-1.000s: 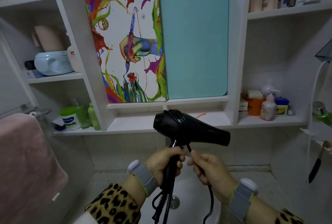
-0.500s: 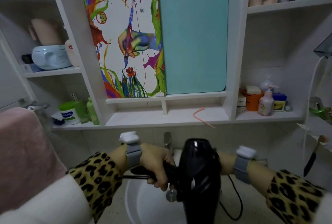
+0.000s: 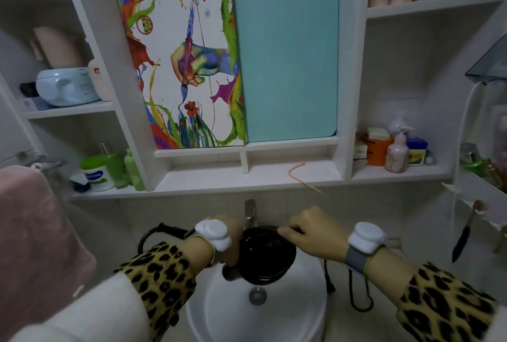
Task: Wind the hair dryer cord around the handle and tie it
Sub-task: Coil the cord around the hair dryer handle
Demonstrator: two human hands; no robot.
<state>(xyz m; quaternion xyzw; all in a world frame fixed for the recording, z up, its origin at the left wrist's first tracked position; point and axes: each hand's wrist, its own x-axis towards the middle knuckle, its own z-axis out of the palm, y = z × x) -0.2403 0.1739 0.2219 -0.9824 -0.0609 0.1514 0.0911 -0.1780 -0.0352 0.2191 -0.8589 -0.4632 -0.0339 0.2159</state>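
Observation:
The black hair dryer (image 3: 267, 255) hangs over the white sink (image 3: 301, 322) with one round end turned toward me. My left hand (image 3: 233, 234) is closed around its handle, which is mostly hidden behind my wrist. A loop of the black cord (image 3: 149, 234) sticks out to the left of that wrist. My right hand (image 3: 312, 234) pinches the cord at the dryer's upper right edge. From there the rest of the cord drops under my right wrist and loops down on the right.
A faucet (image 3: 250, 210) stands just behind the dryer, and the drain (image 3: 258, 295) lies below it. A pink towel (image 3: 33, 245) hangs at the left. Bottles and jars fill the side shelves; a pink hook (image 3: 301, 174) lies on the middle ledge. A brush (image 3: 466, 234) hangs at the right.
The dryer went from upright in front of the shelf down to over the sink, one end turned toward me. Both hands dropped with it; my right hand now pinches the cord at its top.

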